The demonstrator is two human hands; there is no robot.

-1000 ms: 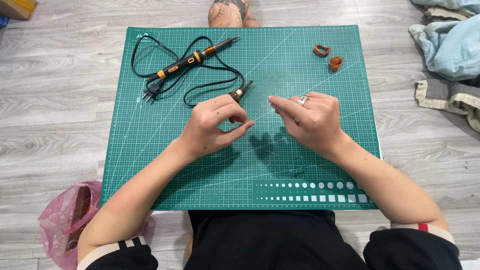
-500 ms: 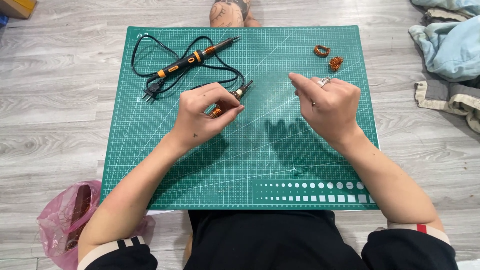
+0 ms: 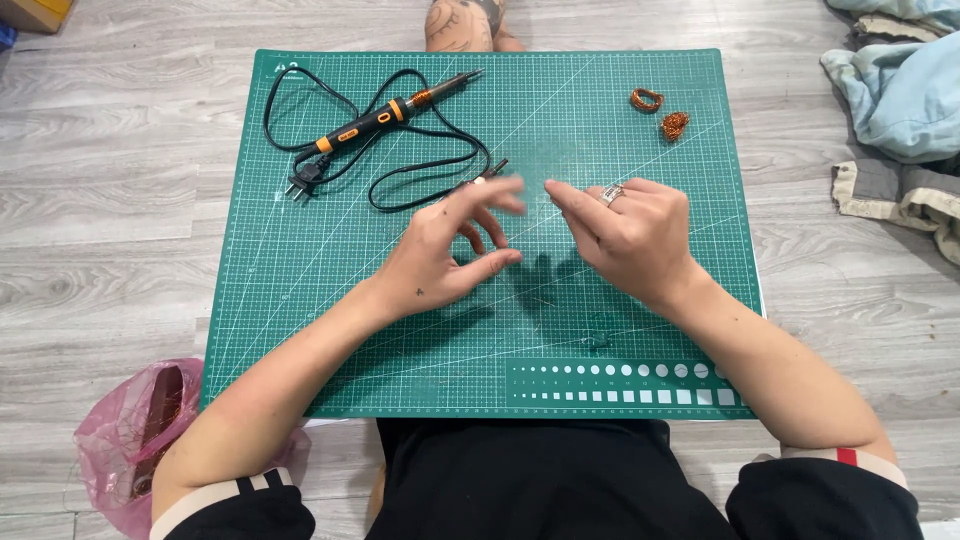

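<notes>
Both hands hover over the middle of a green cutting mat [image 3: 300, 330]. My left hand [image 3: 447, 255] is blurred, its fingers spread with nothing in them. Just behind its fingertips a small hand tool with a dark tip [image 3: 490, 172] lies on the mat. My right hand [image 3: 632, 235], wearing a ring, points its close-held fingers left toward the left hand. Whether a thin wire is pinched between them is too fine to see. Two small copper wire coils [image 3: 660, 110] lie at the mat's far right.
A black and orange soldering iron [image 3: 385, 118] with its black cord and plug [image 3: 305, 180] lies on the mat's far left. A pink plastic bag [image 3: 130, 440] sits on the wood floor at near left. Crumpled cloth [image 3: 900, 95] is heaped at right. A tattooed leg [image 3: 465, 22] rests beyond the mat.
My right hand came back from near the copper coils toward the mat's middle. My left hand let go of the small tool, moved nearer and spread its fingers.
</notes>
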